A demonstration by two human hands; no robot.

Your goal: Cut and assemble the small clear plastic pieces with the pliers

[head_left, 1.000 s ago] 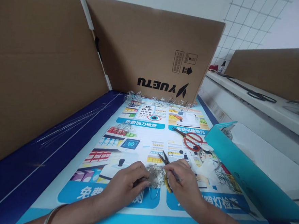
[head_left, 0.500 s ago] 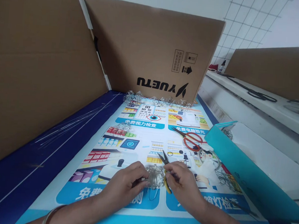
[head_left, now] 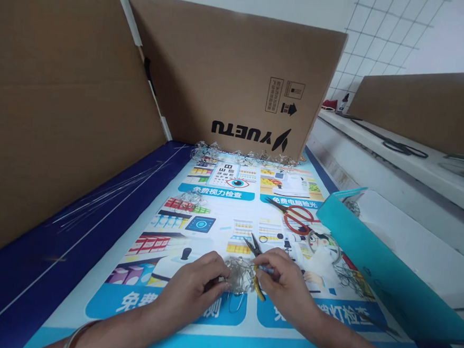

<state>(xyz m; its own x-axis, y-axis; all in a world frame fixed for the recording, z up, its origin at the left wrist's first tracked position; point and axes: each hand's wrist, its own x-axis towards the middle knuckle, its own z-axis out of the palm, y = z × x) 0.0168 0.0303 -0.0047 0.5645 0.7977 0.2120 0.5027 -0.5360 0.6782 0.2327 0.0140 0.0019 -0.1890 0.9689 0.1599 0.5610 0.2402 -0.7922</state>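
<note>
A tangled clump of thin silver wire point(head_left: 241, 276) lies between my hands, with a loop sticking out toward me. My left hand point(head_left: 198, 280) is closed, its thumb and forefinger pinching the clump's left side. On the other side, my right hand point(head_left: 282, 277) is also closed, its fingertips at a strand of wire. A small bluish-grey piece shows between those fingers; I cannot make out what it is. Right under the fingertips are pliers point(head_left: 255, 245) with dark pointed jaws and a yellow handle, jaws facing away from me.
Red-handled scissors point(head_left: 298, 221) lie beyond my right hand, near a wire coil point(head_left: 332, 247) and loose wires point(head_left: 350, 277). A teal box point(head_left: 376, 263) stands at right. More wire pieces point(head_left: 192, 200) lie ahead, with others along the cardboard wall point(head_left: 230, 78). Clear strands point(head_left: 107, 194) lie left.
The fingers of my right hand have shifted slightly, and the bluish-grey piece between them shows more. My left hand still holds the wire clump in the same place.
</note>
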